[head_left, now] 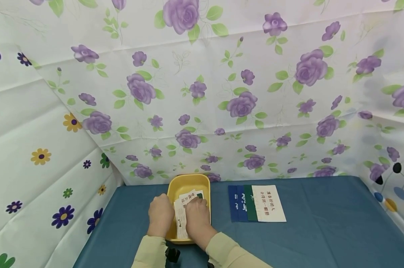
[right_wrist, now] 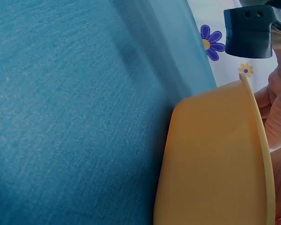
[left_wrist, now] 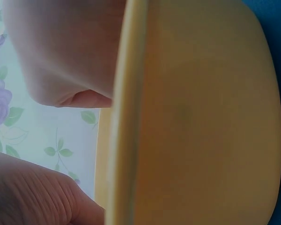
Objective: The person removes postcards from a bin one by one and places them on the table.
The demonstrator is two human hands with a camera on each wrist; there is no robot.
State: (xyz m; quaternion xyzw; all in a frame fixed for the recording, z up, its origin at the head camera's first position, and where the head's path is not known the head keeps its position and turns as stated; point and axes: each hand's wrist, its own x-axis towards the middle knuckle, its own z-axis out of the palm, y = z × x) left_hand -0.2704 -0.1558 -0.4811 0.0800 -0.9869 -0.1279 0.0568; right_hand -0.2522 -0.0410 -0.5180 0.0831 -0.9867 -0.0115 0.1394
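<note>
Head view: shows flat, paper-like cards (head_left: 181, 219) lying in a yellow tray (head_left: 190, 181), long axis roughly from 12 to 6 o'clock, with the upper one leaning toward 1. Matches the tray's own lengthwise direction. Has the left hand (head_left: 161, 215) curled at the tray's 9 o'clock side and the right hand (head_left: 197, 219) bent over the cards toward 3. Hides the fingertips of both; cannot tell whether clamped on anything. Shows dark print on white and a green corner just past the right hand's knuckles. At 3 o'clock, apart from the tray, shows a fan (head_left: 269, 203) of overlapping white, green and blue rectangles on the cloth (head_left: 322, 230). In the left wrist view, reveals the tray's smooth, curved outer wall and thick rim, but no cards. In the right wrist view, adds the cloth's fine texture and a dark bracket (right_wrist: 248, 33) at 1 o'clock.
</note>
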